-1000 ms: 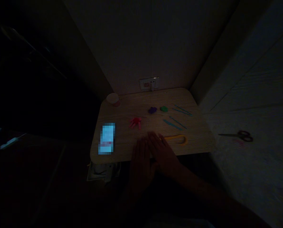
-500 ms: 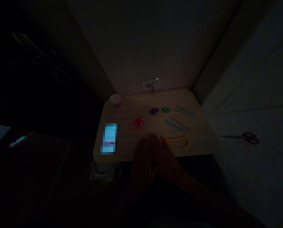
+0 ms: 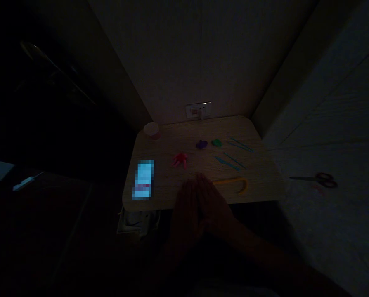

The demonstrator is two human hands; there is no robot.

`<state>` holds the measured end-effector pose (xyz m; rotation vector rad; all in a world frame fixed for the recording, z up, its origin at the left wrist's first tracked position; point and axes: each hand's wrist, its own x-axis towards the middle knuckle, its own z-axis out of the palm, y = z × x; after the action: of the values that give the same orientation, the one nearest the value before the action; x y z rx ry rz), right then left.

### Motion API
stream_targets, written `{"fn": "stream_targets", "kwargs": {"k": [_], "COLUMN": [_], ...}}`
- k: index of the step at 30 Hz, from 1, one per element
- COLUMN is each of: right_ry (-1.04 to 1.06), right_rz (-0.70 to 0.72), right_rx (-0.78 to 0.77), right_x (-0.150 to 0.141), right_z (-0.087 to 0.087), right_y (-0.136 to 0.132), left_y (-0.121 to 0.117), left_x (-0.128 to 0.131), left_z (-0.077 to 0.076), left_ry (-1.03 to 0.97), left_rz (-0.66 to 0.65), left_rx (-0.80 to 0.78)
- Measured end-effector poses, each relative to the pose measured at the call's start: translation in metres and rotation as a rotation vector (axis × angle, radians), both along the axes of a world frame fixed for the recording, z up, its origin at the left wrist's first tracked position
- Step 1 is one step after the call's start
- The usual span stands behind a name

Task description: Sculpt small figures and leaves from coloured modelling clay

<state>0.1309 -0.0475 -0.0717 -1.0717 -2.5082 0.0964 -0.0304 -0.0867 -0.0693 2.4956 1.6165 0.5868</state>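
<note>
In dim light, my left hand point(image 3: 186, 210) and my right hand point(image 3: 214, 206) lie side by side at the table's front edge. Their fingers are stretched out flat and point away from me. Next to my right fingers runs an orange strip point(image 3: 230, 180) that looks like modelling clay, curled like a hook at its right end. Whether anything lies under my palms is hidden. Beyond my fingertips sits a red and pink clay figure point(image 3: 180, 158) with leg-like strands. Farther back are a purple lump point(image 3: 202, 144) and a green lump point(image 3: 216, 142).
Several thin blue modelling tools point(image 3: 227, 163) lie on the right of the wooden table point(image 3: 169, 181). A blurred bright phone point(image 3: 143, 180) is at left, a pale tub point(image 3: 152, 130) at back left. Scissors point(image 3: 323, 180) rest on a pale surface at right. A socket point(image 3: 198, 110) is on the wall.
My right hand has shifted slightly along the table, and the view has moved a little. The clay pieces and tools stay where they were.
</note>
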Motion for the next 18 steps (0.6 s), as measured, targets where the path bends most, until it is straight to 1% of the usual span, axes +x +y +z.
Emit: {"fn": "stream_targets", "kwargs": {"k": [2,6,8,10,13,15,16,18], "right_ry": [-0.032,-0.062,-0.053,-0.034,-0.022,-0.034,-0.043,-0.062], "right_rz": [-0.02,-0.037,-0.036,-0.017,-0.009,-0.032,-0.047,-0.054], "right_rx": [-0.007,-0.012,-0.012,-0.019,-0.023,-0.016,-0.015,-0.018], "right_x": [-0.003,-0.01,-0.01,-0.008,-0.003,-0.001,-0.001,-0.002], "right_z": [0.001,0.004,0.003,0.002,-0.002,-0.004,-0.005,-0.004], "right_y": [0.003,0.027,0.035,0.032,0.012,-0.001,-0.003,0.0], "left_y": [0.003,0.028,0.035,0.032,0.013,0.0,-0.002,0.0], "left_x": [-0.001,-0.003,-0.003,-0.001,0.002,0.003,0.003,0.003], "left_z": [-0.002,-0.002,-0.002,-0.002,-0.004,-0.006,-0.007,-0.006], "left_ry": [0.01,0.01,0.009,0.013,0.017,0.015,0.015,0.022], "left_rz": [0.004,0.032,0.041,0.034,0.029,0.028,0.026,0.026], "left_rx": [0.013,0.018,0.014,0.005,-0.01,-0.014,-0.013,-0.009]}}
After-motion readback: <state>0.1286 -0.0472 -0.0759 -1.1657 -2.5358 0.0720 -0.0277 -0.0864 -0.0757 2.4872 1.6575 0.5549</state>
